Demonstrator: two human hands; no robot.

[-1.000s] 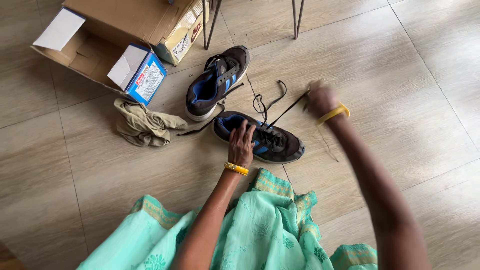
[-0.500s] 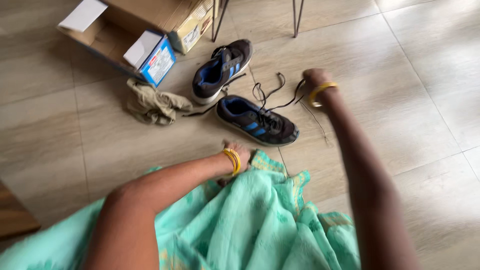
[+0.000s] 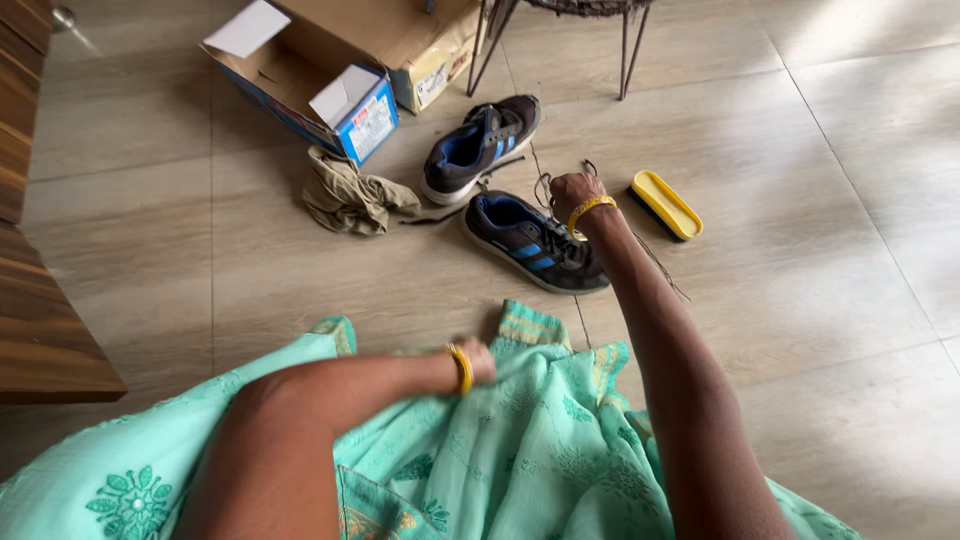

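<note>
Shoe [image 3: 535,243]: lay on floor [image 3: 800,250], long axis slanting left-to-right, just ahead of right hand.
Right hand [image 3: 572,192]: nearer, clenched on shoelace [image 3: 545,190].
Left hand [image 3: 478,362]: rested on green cloth [image 3: 540,440]; grip unclear.

A dark grey sneaker with blue stripes and a white sole [image 3: 535,243] lies on its sole just in front of its matching sneaker [image 3: 480,148], toe toward the right. Its dark lace [image 3: 545,190], apparently loosened, trails off beside it.

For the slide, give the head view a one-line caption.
Right hand grips a lace above the near dark shoe; left hand rests on green fabric, yellow brush alongside.
</note>
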